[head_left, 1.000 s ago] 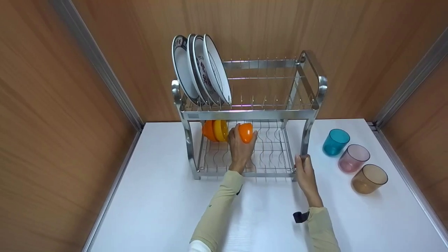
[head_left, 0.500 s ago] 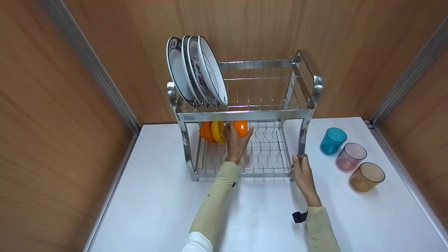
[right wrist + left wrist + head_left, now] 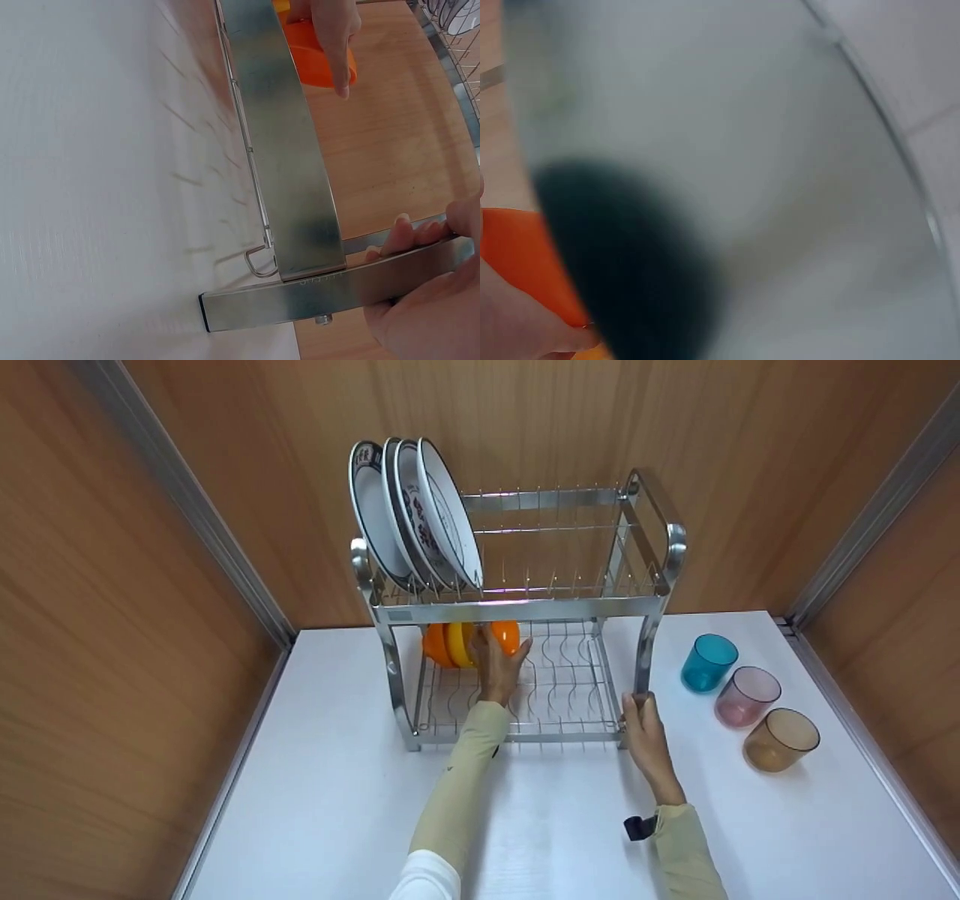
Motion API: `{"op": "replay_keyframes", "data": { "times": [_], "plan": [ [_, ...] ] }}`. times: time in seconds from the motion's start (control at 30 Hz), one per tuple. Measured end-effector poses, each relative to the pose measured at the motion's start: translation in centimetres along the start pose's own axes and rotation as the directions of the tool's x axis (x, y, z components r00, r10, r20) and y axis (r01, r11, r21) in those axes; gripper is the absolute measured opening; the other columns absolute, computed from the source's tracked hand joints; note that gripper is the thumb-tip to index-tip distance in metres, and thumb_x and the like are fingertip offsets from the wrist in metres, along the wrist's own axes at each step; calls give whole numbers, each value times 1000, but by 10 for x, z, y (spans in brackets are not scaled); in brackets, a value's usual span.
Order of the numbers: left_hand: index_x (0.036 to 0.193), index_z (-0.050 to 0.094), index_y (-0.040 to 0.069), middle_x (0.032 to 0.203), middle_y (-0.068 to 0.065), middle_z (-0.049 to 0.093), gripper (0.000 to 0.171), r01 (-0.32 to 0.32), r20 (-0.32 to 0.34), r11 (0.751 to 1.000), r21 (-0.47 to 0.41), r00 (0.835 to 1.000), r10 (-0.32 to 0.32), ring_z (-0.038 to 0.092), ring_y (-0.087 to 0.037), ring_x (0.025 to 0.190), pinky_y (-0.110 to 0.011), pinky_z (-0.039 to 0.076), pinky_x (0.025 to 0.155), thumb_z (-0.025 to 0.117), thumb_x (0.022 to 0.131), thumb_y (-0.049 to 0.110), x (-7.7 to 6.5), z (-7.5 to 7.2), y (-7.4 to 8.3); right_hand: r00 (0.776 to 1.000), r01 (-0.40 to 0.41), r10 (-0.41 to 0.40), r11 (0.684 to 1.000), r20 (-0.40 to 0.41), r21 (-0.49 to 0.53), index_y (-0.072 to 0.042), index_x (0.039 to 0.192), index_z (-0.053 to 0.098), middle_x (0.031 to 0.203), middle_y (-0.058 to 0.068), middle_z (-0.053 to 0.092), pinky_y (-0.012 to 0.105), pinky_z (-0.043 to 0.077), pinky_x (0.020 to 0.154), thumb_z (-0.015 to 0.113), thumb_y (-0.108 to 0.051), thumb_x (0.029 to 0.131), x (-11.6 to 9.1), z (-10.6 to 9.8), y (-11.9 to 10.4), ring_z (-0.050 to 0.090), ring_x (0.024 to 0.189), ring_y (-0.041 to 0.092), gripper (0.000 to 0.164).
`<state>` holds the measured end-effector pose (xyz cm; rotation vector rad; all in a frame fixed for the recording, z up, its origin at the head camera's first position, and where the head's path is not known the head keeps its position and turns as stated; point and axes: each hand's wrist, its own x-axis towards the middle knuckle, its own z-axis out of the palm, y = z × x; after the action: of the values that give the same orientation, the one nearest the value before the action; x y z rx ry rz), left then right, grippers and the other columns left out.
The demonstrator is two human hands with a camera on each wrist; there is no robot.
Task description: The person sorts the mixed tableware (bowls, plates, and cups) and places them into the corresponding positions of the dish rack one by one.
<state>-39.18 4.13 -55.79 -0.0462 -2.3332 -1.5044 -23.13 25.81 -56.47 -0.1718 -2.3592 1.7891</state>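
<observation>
My left hand [image 3: 499, 666] reaches into the lower tier of a metal two-tier dish rack [image 3: 525, 609] and holds an orange bowl [image 3: 506, 636] tipped on its side. Left of it, a yellow bowl [image 3: 457, 645] and another orange bowl [image 3: 435, 645] stand on edge, nested closely. My left fingers partly hide the yellow one. Whether the held bowl touches the wires is not clear. With the right hand [image 3: 646, 739] I grip the rack's front right leg [image 3: 375, 277] near its foot. A large blurred grey surface covers most of the left wrist view, with the orange bowl [image 3: 532, 259] at its left edge.
Several white plates with dark patterned rims [image 3: 416, 517] lean upright at the left of the upper tier. On the white table right of the rack stand a teal glass [image 3: 709, 662], a pink glass [image 3: 747, 697] and an amber glass [image 3: 780, 740]. Wooden panels surround the table.
My left hand has moved the orange bowl back and slightly left, nearer the yellow bowl. The right hand keeps its grip on the rack leg. The whole head view has shifted a little.
</observation>
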Motion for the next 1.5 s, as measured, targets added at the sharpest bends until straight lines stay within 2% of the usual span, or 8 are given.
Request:
{"op": "replay_keyframes", "data": {
  "times": [0.17,0.27,0.5,0.7,0.9,1.2,1.33,1.5],
  "plan": [
    [149,6,37,151,-1,15,93,67,1,998,6,998,-67,19,-18,133,-32,29,110,71,82,41,2,1,0,1000,19,-19,1000,-14,-14,-10,115,35,102,23,42,33,38,70,33,-48,100,1,1,6,43,92,38,42],
    [150,5,36,152,-3,12,95,65,-19,997,43,998,-64,16,-20,134,-35,27,111,70,81,45,5,2,-1,999,25,-26,1000,-25,-10,-10,112,35,99,23,41,34,37,69,34,-49,99,1,1,7,43,92,41,42],
    [148,2,44,153,-4,5,100,33,-81,998,58,996,-28,19,-21,133,-38,23,111,75,80,36,10,5,-5,1000,25,-25,1000,-15,7,-10,112,34,97,19,40,33,37,68,34,-50,99,2,2,8,41,92,41,43],
    [147,4,48,151,-2,10,90,45,-66,992,120,997,-38,21,-23,131,-39,26,109,69,85,40,13,3,-5,999,35,-34,999,-35,17,-9,111,36,95,21,41,32,37,66,35,-46,100,2,2,8,42,87,39,39],
    [148,14,33,147,-8,19,79,2,-50,971,241,999,11,26,-27,128,-41,27,108,65,89,38,19,-1,-6,999,31,-31,999,-24,21,-9,112,36,99,25,40,33,38,68,35,-45,100,0,3,7,42,90,42,39],
    [142,29,16,135,-13,34,66,-79,12,936,343,997,80,34,-33,119,-41,34,99,65,90,31,21,-5,-8,999,41,-41,999,-20,7,-10,110,35,93,12,38,35,35,70,35,-50,99,1,4,8,41,88,35,41],
    [142,26,16,137,-13,33,66,-69,37,946,316,997,61,34,-32,118,-41,33,100,65,90,29,24,-6,-11,999,50,-50,999,-22,8,-10,109,35,91,9,37,34,34,69,36,-47,100,1,5,8,40,85,29,39],
    [145,20,23,144,-8,25,70,7,55,975,222,998,-20,31,-30,125,-42,27,106,63,91,31,26,-8,-12,999,37,-36,999,-16,12,-10,110,35,97,21,40,35,36,70,35,-47,100,1,4,8,41,90,37,39]
  ]
}}
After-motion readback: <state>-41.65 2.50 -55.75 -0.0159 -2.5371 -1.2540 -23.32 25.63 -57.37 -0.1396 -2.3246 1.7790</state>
